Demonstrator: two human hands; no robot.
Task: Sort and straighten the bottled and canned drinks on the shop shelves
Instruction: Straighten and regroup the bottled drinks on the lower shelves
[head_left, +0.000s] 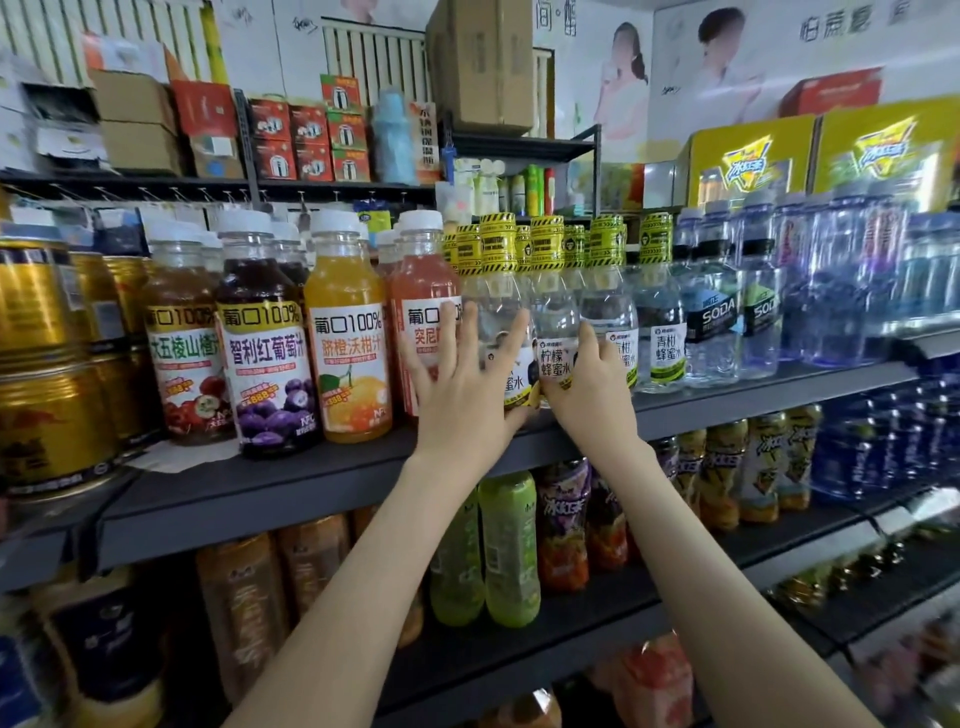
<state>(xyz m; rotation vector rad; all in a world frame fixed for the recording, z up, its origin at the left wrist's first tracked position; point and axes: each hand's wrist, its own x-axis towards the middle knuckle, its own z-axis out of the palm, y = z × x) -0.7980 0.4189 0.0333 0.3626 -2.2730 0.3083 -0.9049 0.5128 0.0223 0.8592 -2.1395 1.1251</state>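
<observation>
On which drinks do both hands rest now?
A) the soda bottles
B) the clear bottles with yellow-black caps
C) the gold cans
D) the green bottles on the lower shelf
B: the left hand and the right hand both touch the clear bottles with yellow-black caps.

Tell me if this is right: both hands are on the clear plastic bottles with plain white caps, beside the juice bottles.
Not quite: in the head view those clear plastic bottles have yellow-and-black striped caps, not plain white. The left hand and right hand are on them, beside the juice bottles.
</observation>
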